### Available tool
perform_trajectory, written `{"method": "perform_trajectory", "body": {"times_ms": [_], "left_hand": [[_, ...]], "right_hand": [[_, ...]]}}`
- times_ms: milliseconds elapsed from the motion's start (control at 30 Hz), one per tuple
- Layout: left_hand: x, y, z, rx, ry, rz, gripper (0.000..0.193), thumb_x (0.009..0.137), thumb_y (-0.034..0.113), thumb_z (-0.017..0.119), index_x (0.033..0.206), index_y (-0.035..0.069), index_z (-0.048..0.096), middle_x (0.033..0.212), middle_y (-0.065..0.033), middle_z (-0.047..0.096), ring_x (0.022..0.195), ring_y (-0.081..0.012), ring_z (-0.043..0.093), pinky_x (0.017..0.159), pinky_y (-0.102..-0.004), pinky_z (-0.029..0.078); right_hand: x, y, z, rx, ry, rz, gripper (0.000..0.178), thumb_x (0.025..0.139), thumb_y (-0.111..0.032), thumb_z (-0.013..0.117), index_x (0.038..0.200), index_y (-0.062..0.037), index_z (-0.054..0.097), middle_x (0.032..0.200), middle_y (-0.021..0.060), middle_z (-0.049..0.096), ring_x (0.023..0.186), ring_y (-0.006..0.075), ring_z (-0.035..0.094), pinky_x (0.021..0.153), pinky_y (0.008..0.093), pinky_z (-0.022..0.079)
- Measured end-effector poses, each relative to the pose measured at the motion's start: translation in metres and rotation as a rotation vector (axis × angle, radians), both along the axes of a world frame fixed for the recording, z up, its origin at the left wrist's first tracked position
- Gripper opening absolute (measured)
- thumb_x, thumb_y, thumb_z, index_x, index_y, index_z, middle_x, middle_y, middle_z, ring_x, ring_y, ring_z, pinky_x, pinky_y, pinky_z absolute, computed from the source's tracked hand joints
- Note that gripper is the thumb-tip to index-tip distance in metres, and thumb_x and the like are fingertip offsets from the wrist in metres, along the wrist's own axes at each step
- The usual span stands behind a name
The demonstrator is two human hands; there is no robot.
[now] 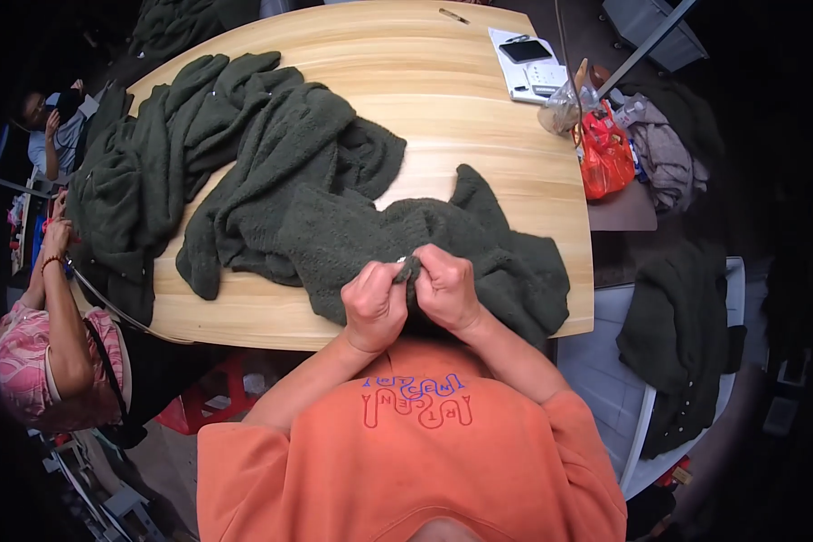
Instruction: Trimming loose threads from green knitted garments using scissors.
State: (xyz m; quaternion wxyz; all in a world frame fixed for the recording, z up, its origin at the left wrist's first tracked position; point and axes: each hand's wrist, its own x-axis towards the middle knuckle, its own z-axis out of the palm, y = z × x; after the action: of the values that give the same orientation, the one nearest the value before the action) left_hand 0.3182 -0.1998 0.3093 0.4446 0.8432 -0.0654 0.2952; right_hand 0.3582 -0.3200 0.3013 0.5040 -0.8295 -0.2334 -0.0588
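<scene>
A dark green fuzzy knit garment (334, 244) lies spread along the front of the table. My left hand (373, 303) and my right hand (447, 289) meet over its near edge, both closed, pinching a small bunched fold of the cloth between their fingertips. Something small and white (401, 260) shows at the fold by my left fingers; I cannot tell whether it is a button or a tag. Part of the garment hangs toward my body, and its underside is hidden.
More dark green garments (190, 117) are heaped along the left side of the wooden table (425, 90). At the far right corner lie papers, a phone (526, 51) and a calculator (544, 79). Beyond the right edge are a red bag (605, 158) and a bin (596, 361) with another garment. A co-worker (59, 352) works at left.
</scene>
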Motion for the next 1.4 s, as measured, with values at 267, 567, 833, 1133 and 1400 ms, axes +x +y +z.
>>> {"method": "perform_trajectory", "body": {"times_ms": [267, 567, 833, 1133, 1400], "left_hand": [[0.004, 0.004, 0.007, -0.001, -0.063, -0.034, 0.019, 0.064, -0.008, 0.056, 0.080, 0.001, 0.058, 0.069, -0.0129, 0.055, 0.059, -0.0283, 0.055, 0.052, -0.0339, 0.045], [-0.004, -0.011, 0.010, -0.053, 0.051, -0.038, 0.016, 0.068, -0.003, 0.056, 0.083, 0.003, 0.055, 0.074, -0.0132, 0.055, 0.063, -0.0299, 0.056, 0.056, -0.0345, 0.046], [0.000, 0.012, 0.014, -0.816, 0.426, -0.082, 0.008, 0.083, 0.004, 0.053, 0.076, 0.001, 0.055, 0.067, 0.0046, 0.050, 0.063, -0.0026, 0.042, 0.056, -0.0185, 0.037], [-0.004, 0.002, 0.043, -0.259, 0.438, -0.271, 0.008, 0.076, 0.006, 0.062, 0.076, 0.001, 0.056, 0.062, -0.0046, 0.055, 0.057, -0.0069, 0.049, 0.054, -0.0221, 0.041], [-0.008, 0.061, -0.020, 0.356, 0.069, 0.305, 0.019, 0.060, -0.002, 0.051, 0.076, 0.005, 0.058, 0.073, -0.0094, 0.059, 0.072, -0.0271, 0.055, 0.065, -0.0373, 0.040]], "right_hand": [[-0.002, -0.004, 0.008, 0.045, -0.110, 0.004, 0.016, 0.069, 0.004, 0.051, 0.083, -0.0026, 0.056, 0.073, 0.0146, 0.058, 0.061, 0.0315, 0.059, 0.053, 0.0370, 0.047], [-0.010, -0.035, 0.026, 0.080, -0.119, 0.032, 0.018, 0.069, 0.006, 0.052, 0.085, 0.0003, 0.057, 0.077, 0.0156, 0.060, 0.067, 0.0300, 0.061, 0.063, 0.0339, 0.048], [0.015, -0.046, 0.028, -0.313, 0.126, 0.151, 0.026, 0.068, 0.000, 0.054, 0.094, 0.0019, 0.057, 0.091, 0.0152, 0.060, 0.089, 0.0240, 0.058, 0.076, 0.0327, 0.045], [-0.002, -0.037, 0.033, 0.245, 0.278, 0.378, 0.005, 0.079, -0.002, 0.057, 0.082, 0.0007, 0.060, 0.066, 0.0012, 0.054, 0.061, 0.0063, 0.047, 0.055, 0.0207, 0.039], [-0.005, -0.056, 0.057, 0.462, 0.450, 0.049, 0.002, 0.079, 0.000, 0.056, 0.078, 0.0008, 0.058, 0.066, -0.0056, 0.050, 0.060, 0.0010, 0.040, 0.053, 0.0170, 0.032]]}}
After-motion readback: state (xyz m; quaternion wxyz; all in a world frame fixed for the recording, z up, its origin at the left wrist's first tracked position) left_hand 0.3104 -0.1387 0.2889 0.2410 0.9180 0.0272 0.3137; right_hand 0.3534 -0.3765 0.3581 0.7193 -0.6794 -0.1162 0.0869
